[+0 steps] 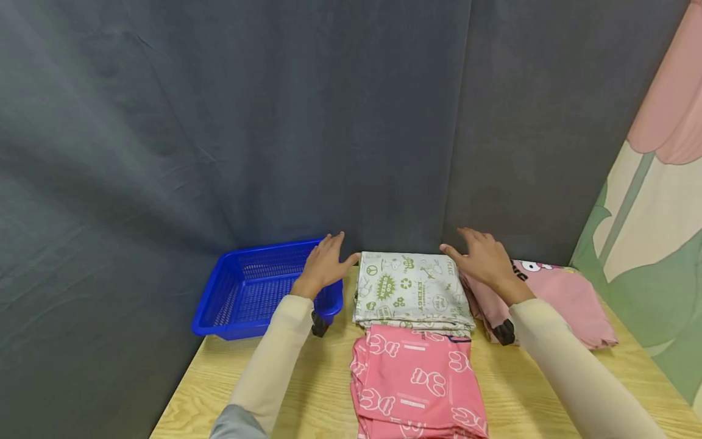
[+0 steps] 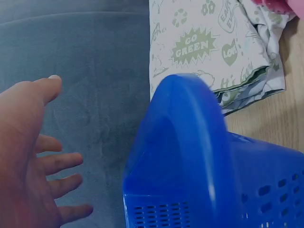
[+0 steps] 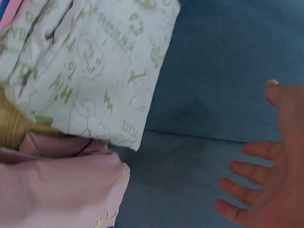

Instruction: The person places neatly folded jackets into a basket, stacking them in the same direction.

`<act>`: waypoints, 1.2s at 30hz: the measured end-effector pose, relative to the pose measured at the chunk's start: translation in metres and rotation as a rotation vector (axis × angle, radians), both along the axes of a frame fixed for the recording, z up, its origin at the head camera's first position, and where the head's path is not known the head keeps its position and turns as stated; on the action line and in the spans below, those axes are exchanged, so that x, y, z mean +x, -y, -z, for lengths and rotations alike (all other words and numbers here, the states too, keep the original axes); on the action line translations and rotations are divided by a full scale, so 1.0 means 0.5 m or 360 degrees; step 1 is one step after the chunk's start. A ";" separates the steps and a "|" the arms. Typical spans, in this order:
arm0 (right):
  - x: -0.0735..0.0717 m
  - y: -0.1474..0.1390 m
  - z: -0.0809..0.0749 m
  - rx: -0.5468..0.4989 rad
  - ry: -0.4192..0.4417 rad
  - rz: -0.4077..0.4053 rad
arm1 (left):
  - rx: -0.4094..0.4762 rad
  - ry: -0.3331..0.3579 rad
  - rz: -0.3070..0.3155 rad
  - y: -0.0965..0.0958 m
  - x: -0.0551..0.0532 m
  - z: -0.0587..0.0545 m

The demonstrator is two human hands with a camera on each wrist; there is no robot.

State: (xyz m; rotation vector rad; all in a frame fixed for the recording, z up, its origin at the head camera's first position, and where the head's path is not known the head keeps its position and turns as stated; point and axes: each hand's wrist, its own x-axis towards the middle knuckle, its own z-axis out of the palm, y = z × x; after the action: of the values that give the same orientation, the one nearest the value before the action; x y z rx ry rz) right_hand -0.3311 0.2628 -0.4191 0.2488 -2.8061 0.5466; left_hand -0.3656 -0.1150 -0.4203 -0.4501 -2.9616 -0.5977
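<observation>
In the head view, the white-and-green cloth (image 1: 414,289) is taken as the clock's centre. At 12 o'clock, the background is filled by a dark grey curtain (image 1: 329,122), below which a pale wooden table (image 1: 323,378) is seen. Toward 2 o'clock, a panel (image 1: 631,244) is patterned with pink petals and green leaves. A blue basket (image 1: 260,297), perforated and open-topped, is placed at 9 o'clock near the table's far edge. At 6 o'clock, a red-pink cloth (image 1: 419,384), printed with white outlined figures, is laid folded just beside the centre cloth. The latter is itself folded and printed with green words, "GO GREEN" among them. At 3 o'clock, a dusty-pink cloth (image 1: 565,305), marked with black lettering, is set close beside it.

The left hand (image 1: 325,265) is held over the basket's near-centre side, between 9 and 10 o'clock; its fingers (image 2: 61,164) are spread, with gaps shown between them. The right hand (image 1: 485,262) is held between 2 and 3 o'clock, beside the dusty-pink cloth, its fingers (image 3: 249,172) likewise spread and its thumb pointed inward. Black devices (image 1: 503,332) are seen under both wrists, at 8 and 4 o'clock.
</observation>
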 end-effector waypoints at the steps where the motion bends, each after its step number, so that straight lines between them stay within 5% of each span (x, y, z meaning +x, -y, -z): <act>1: 0.007 0.000 -0.003 -0.0045 0.0018 0.0003 | 0.0021 0.0007 -0.0002 0.001 0.003 0.000; 13: 0.083 0.009 -0.033 -0.0453 0.0223 -0.0021 | 0.0364 0.0007 0.0053 -0.012 0.065 -0.014; 26: 0.145 0.018 -0.022 -0.0527 0.0273 -0.0038 | 0.0648 -0.0057 0.0075 -0.015 0.116 -0.003; 36: 0.189 0.025 0.000 -0.0564 0.0186 -0.0060 | 0.0795 -0.0059 0.0089 -0.014 0.161 0.020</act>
State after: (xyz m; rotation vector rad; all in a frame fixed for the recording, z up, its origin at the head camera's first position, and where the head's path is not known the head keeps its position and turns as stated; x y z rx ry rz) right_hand -0.2363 0.2500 -0.4190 0.2011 -2.7525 1.0823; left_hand -0.2850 -0.1080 -0.4303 -0.4822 -2.6298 -1.2695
